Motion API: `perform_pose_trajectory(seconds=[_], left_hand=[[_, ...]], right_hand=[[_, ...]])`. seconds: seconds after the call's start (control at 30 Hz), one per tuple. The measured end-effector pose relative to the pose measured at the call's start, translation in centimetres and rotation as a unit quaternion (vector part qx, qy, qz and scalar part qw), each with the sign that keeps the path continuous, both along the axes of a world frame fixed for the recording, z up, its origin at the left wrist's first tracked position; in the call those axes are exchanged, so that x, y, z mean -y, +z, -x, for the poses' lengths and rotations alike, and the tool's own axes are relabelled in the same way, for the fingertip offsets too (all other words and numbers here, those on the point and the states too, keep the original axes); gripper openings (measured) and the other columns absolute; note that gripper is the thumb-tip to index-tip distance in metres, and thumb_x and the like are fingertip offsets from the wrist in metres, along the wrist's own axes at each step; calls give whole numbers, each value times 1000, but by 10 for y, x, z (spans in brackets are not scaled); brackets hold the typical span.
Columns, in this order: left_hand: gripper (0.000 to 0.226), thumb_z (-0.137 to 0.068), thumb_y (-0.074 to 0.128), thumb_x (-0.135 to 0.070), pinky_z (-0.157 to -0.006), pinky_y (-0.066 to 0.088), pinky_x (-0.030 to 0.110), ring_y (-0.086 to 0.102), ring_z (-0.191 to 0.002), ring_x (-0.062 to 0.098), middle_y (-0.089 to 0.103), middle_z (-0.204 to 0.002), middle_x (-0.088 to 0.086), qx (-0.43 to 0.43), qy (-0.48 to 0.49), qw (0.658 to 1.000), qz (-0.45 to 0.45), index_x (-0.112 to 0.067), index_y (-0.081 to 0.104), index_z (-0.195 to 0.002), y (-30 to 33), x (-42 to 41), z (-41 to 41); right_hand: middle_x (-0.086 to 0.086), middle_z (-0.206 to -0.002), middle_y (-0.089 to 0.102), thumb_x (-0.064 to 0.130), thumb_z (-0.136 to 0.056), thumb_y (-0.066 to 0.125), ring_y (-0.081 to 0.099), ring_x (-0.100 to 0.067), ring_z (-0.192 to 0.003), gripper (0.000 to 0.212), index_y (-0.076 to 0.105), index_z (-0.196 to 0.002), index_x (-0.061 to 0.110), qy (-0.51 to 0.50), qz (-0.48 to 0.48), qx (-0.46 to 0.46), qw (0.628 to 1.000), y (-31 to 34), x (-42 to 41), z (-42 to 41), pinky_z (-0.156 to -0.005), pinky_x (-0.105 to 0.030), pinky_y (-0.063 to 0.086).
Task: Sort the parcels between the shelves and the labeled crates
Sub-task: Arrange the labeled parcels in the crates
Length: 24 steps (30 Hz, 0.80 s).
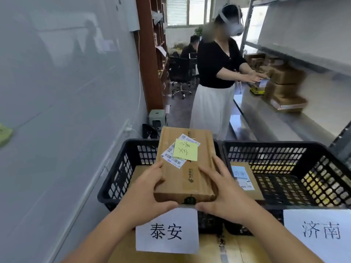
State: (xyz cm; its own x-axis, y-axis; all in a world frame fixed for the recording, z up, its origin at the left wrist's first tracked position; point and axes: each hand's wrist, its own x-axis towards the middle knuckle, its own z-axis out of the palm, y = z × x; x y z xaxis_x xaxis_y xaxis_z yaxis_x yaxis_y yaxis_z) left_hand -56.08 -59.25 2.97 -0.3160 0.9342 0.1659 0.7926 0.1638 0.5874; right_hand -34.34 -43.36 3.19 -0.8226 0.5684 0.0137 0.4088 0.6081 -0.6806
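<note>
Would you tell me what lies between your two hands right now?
In the head view, a cardboard parcel with a yellow note lies between the left hand and right hand, held over the left crate.

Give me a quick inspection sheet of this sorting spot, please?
Surface: nothing seen; crates stand on cartons.
Job's things: held parcel with yellow note, over left crate labelled 泰安; right crate labelled 济南 holds one parcel; boxes on shelf.
Clutter: green stool.
Fingers: left hand and right hand grip the parcel.
Cables: white wire on wall.
Surroundings: a second person at the shelf.
</note>
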Motion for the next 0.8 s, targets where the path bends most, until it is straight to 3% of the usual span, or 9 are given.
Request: perform_pose_trajectory(seconds=[0.1, 0.2, 0.27, 0.33, 0.4, 0.53, 0.6, 0.73, 0.8], left_hand=[[46, -80, 58, -78, -101, 48, 33, 35, -139, -1, 34, -152, -22, 17, 23, 999, -24, -33, 53, -89, -8, 3, 27], [30, -88, 65, -58, -101, 45, 26, 36, -134, -1, 31, -150, -20, 39, 49, 998, -23, -30, 54, -90, -17, -1, 45], [36, -82, 75, -51, -104, 36, 23, 27, -135, -2, 15, -156, -22, 65, 59, 996, 14, -36, 56, -108, -22, -4, 56], [73, -75, 81, -54, -112, 31, 29, 17, -139, -1, -3, -161, -24, 87, 64, 992, 62, -49, 43, -137, -25, -6, 69], [97, -73, 81, -58, -115, 26, 30, 12, -138, -3, -13, -162, -25, 86, 61, 989, 105, -54, 24, -151, -26, -11, 81], [99, -74, 79, -61, -115, 28, 28, 12, -136, -7, -18, -159, -32, 63, 65, 987, 134, -61, 12, -147, -30, -23, 104], [96, -75, 79, -58, -112, 27, 23, 11, -136, -11, -18, -157, -36, 54, 64, 986, 145, -65, 9, -141, -34, -29, 115], [109, -74, 81, -55, -113, 27, 18, 15, -139, -12, -9, -154, -42, 50, 54, 980, 187, -48, 8, -154, -50, -40, 131], [111, -72, 83, -53, -111, 25, 15, 16, -137, -14, -7, -145, -49, 58, 49, 975, 211, -49, 9, -154, -61, -45, 138]], right_hand=[[32, -162, -18, 70, -81, 68, -6, 40, -124, 80, 37, -152, 51, -4, 34, -38, 999, -10, -1, 31, -115, -20, 23], [21, -168, -10, 57, -90, 67, -8, 32, -135, 65, 46, -149, 43, -36, 49, -44, 997, -20, -7, 58, -120, -25, 18], [18, -169, -11, 54, -82, 80, -1, 2, -154, 86, 34, -154, 46, -47, 70, -9, 996, -24, -16, 72, -124, -34, 22], [19, -168, -12, 57, -68, 89, 10, -12, -156, 114, 20, -158, 49, -51, 99, 31, 993, -27, -26, 85, -124, -40, 27], [22, -167, -13, 60, -62, 92, 12, -9, -155, 125, 16, -160, 45, -29, 103, 48, 993, -32, -38, 99, -124, -37, 25], [38, -154, -16, 54, -67, 91, 12, 5, -146, 123, 17, -163, 34, 35, 101, 55, 993, -42, -61, 131, -117, -22, 22], [38, -155, -22, 51, -68, 91, 12, 6, -146, 124, 14, -163, 33, 54, 102, 63, 991, -52, -71, 145, -117, -22, 25], [36, -156, -33, 53, -71, 89, 16, 4, -145, 127, 6, -164, 32, 97, 93, 93, 987, -74, -83, 168, -119, -26, 31], [35, -158, -31, 53, -73, 88, 17, 1, -149, 127, 1, -164, 33, 129, 86, 119, 981, -88, -85, 177, -121, -28, 29]])
